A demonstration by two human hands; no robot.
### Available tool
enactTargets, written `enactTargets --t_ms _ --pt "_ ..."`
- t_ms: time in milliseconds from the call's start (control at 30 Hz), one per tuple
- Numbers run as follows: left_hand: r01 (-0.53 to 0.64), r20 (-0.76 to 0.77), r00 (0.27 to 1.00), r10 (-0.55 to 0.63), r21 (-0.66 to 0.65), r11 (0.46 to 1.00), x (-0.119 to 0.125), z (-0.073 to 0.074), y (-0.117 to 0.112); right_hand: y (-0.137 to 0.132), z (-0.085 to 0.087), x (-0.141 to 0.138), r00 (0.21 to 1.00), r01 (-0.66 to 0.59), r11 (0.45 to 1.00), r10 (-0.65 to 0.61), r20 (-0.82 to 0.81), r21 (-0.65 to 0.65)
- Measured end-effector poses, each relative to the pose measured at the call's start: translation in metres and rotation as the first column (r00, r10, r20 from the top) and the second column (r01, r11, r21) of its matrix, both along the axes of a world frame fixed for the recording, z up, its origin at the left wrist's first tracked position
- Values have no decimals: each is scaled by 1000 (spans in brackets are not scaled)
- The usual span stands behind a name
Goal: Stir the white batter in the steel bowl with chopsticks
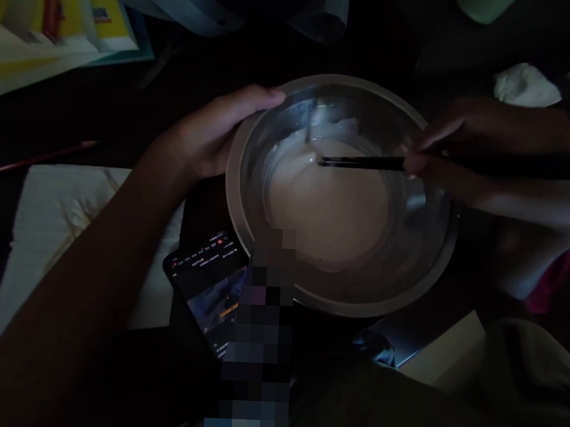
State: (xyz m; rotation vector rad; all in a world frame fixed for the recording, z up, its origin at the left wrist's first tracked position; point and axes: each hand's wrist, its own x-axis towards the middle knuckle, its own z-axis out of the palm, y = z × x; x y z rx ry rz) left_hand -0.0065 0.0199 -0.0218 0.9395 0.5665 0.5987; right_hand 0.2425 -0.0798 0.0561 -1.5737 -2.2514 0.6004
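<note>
A round steel bowl point(430, 245) stands in the middle of a dark surface, holding a pale, smooth batter point(330, 200). My left hand point(213, 135) grips the bowl's left rim, thumb over the edge. My right hand point(462, 152) reaches in from the right, fingers pinched round dark chopsticks point(363, 161). Their tips touch the batter near the bowl's far side.
A lit phone point(206, 285) lies against the bowl's near left edge. A white paper towel point(52, 228) is spread at the left, with a thin red stick point(42, 156) behind it. Colourful boxes point(52, 21) sit at the far left, white cloth point(524, 85) at the far right, a box point(444, 349) at the near right.
</note>
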Motion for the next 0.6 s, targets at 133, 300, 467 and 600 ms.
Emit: enactTargets --t_ms 133,300,467,600 --pt "-18 5 1000 18 5 1000 0 1 1 7 12 28 983 -167 981 174 60 -100" --pt "-34 4 999 34 -14 999 0 1 0 9 1 18 888 -456 881 460 4 -123" --pt "-46 -18 999 45 -28 999 1 2 -1 0 -3 -9 992 -122 990 124 21 -68" --pt "-26 -9 1000 26 -19 999 1 3 -1 -1 10 4 996 53 998 -51 67 -34"
